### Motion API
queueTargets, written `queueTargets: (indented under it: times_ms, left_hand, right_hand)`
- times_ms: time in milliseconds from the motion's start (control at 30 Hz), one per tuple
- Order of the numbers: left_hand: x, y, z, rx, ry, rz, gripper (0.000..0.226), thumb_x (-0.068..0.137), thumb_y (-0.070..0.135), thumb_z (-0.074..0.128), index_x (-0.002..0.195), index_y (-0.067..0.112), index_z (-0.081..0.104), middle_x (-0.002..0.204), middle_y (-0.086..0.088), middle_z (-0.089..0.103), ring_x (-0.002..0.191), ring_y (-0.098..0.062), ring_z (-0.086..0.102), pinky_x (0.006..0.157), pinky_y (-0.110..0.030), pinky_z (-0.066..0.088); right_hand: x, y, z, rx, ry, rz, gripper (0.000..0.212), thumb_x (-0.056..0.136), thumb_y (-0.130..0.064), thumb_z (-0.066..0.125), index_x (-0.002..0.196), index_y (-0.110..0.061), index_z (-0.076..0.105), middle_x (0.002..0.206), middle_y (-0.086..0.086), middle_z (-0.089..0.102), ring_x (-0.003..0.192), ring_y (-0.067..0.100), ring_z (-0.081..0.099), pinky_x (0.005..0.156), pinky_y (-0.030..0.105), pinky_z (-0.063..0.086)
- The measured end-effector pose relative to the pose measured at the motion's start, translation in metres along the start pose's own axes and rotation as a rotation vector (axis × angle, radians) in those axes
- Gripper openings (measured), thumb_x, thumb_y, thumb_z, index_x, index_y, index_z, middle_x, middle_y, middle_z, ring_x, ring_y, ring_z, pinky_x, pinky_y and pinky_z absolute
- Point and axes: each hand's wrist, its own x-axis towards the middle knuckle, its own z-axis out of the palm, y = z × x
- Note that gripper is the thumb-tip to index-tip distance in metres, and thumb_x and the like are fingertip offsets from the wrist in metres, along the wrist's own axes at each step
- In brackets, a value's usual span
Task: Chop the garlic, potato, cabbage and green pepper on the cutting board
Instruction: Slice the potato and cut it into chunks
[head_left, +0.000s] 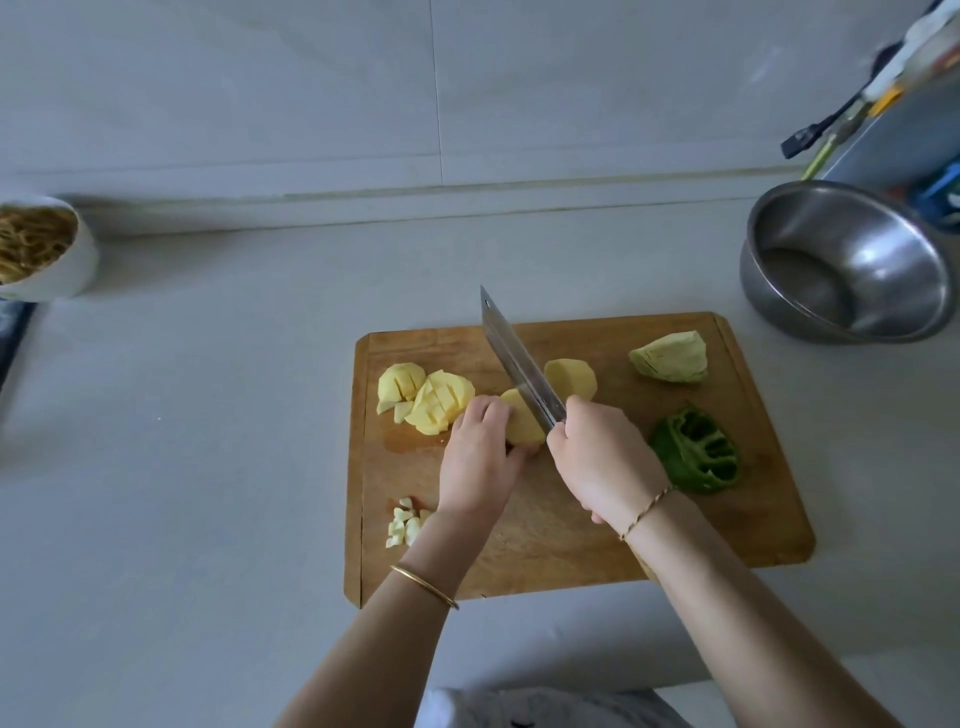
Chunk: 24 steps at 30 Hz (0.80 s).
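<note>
A: Start at the left. What's on the counter (208, 415)?

B: A white bowl of noodles (52, 260) at the far edge, well apart from the work. Then the cutting board (571, 545), with scored potato chunks (426, 400) at its upper left and chopped garlic (402, 525) near its lower left edge.

A: And the hands?

B: The left hand (475, 457) is curled over a potato half (522, 418), fingers gripping its top and left side. Just to its right the cleaver (514, 358) stands edge-down against that half, its handle wrapped in the right hand (602, 457). Another potato piece (571, 379) lies just beyond the blade.

A: So the potato is partway done, I'd judge. How should this cut go?

B: Keep a flat face down so it can't roll, tuck the left fingertips behind the knuckles, and let the blade ride beside them. Cut even slices first, then crosswise, to match the chunks already cut.

A: The risk?

B: The potato slipping, I'd guess, with the thumb close to the edge.

A: Further right?

B: A cabbage wedge (672, 357) and a green pepper (696, 451), both not yet chopped, then a steel bowl (847, 265) off the board's corner.
</note>
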Motion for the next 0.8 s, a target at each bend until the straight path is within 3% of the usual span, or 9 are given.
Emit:
queueTargets:
  times_ms: [133, 333, 467, 600, 733, 800]
  left_hand:
    - [-0.001, -0.001, 0.001, 0.008, 0.002, -0.002, 0.031, 0.085, 0.023, 0.068, 0.110, 0.008, 0.056, 0.120, -0.003, 0.053, 0.104, -0.024, 0.051, 0.080, -0.030, 0.044]
    - [-0.002, -0.003, 0.004, 0.002, 0.009, 0.010, 0.030, 0.082, 0.019, 0.071, 0.106, 0.007, 0.057, 0.119, -0.004, 0.055, 0.107, -0.025, 0.052, 0.084, -0.033, 0.046]
    - [-0.001, -0.004, 0.006, -0.002, 0.011, 0.017, 0.029, 0.083, 0.016, 0.069, 0.107, 0.005, 0.059, 0.125, -0.007, 0.054, 0.114, -0.027, 0.051, 0.091, -0.033, 0.044]
    - [-0.003, -0.003, 0.005, 0.005, 0.017, 0.012, 0.029, 0.082, 0.016, 0.070, 0.107, 0.005, 0.059, 0.127, -0.007, 0.054, 0.115, -0.027, 0.050, 0.090, -0.032, 0.043]
    - [-0.002, -0.004, 0.005, 0.007, 0.010, 0.013, 0.031, 0.083, 0.017, 0.070, 0.110, 0.005, 0.059, 0.128, -0.008, 0.053, 0.116, -0.026, 0.050, 0.093, -0.032, 0.043]
    - [-0.001, -0.005, 0.005, 0.003, 0.006, 0.013, 0.031, 0.083, 0.019, 0.070, 0.109, 0.005, 0.058, 0.126, -0.007, 0.054, 0.114, -0.026, 0.051, 0.091, -0.033, 0.046]
  right_hand:
    - [0.000, -0.006, -0.003, -0.036, -0.044, 0.029, 0.017, 0.100, -0.021, 0.036, 0.093, -0.010, 0.047, 0.067, 0.002, 0.046, 0.065, 0.022, 0.058, 0.063, 0.036, 0.056]
    - [0.009, -0.010, -0.013, 0.001, -0.146, 0.109, 0.024, 0.099, -0.016, 0.034, 0.108, -0.004, 0.053, 0.077, 0.017, 0.064, 0.057, 0.028, 0.063, 0.056, 0.038, 0.058]
    - [0.015, -0.004, 0.002, -0.019, -0.091, 0.067, 0.021, 0.099, -0.016, 0.037, 0.096, -0.005, 0.055, 0.066, 0.009, 0.055, 0.054, 0.023, 0.057, 0.060, 0.039, 0.056]
    - [0.016, 0.006, 0.020, 0.030, -0.020, 0.054, 0.018, 0.100, -0.023, 0.037, 0.089, -0.011, 0.045, 0.068, 0.002, 0.051, 0.057, 0.018, 0.056, 0.062, 0.037, 0.057]
    - [0.016, 0.009, 0.028, 0.095, 0.027, 0.034, 0.011, 0.098, -0.019, 0.039, 0.102, -0.010, 0.044, 0.090, 0.006, 0.060, 0.065, 0.022, 0.062, 0.061, 0.040, 0.058]
    - [0.016, 0.011, 0.027, 0.137, 0.022, 0.017, 0.020, 0.096, -0.016, 0.040, 0.114, -0.008, 0.042, 0.080, 0.002, 0.056, 0.054, 0.019, 0.058, 0.053, 0.037, 0.057]
